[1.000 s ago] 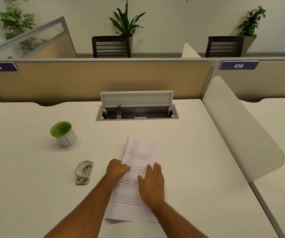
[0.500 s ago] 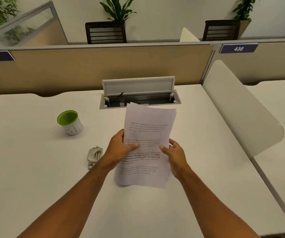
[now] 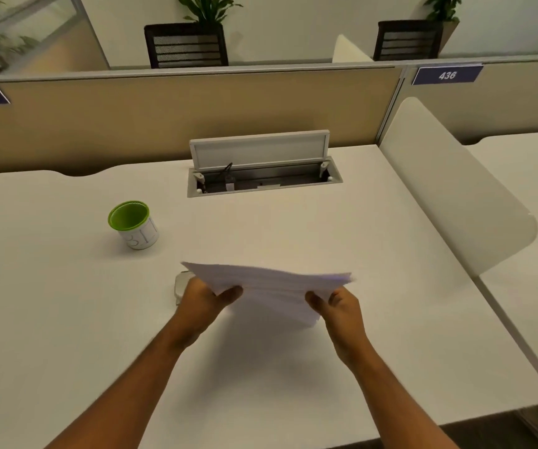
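A thin stack of white printed sheets (image 3: 270, 283) hangs above the white desk (image 3: 66, 319), turned sideways and tilted nearly flat. My left hand (image 3: 204, 296) grips its left edge, thumb on top. My right hand (image 3: 338, 304) grips its right edge the same way. A grey metal hole punch (image 3: 180, 285) lies on the desk just behind my left hand, mostly hidden by the hand and the paper.
A white cup with a green inside (image 3: 133, 225) stands at the left. An open cable tray with a raised lid (image 3: 261, 166) sits at the back centre. A white curved divider (image 3: 449, 189) runs along the right. Beige partition panels (image 3: 180, 118) close the rear.
The sheets lay on the desk under both hands, were lifted upright, and are now turned sideways and tipped nearly flat above the desk. The view has tilted down.
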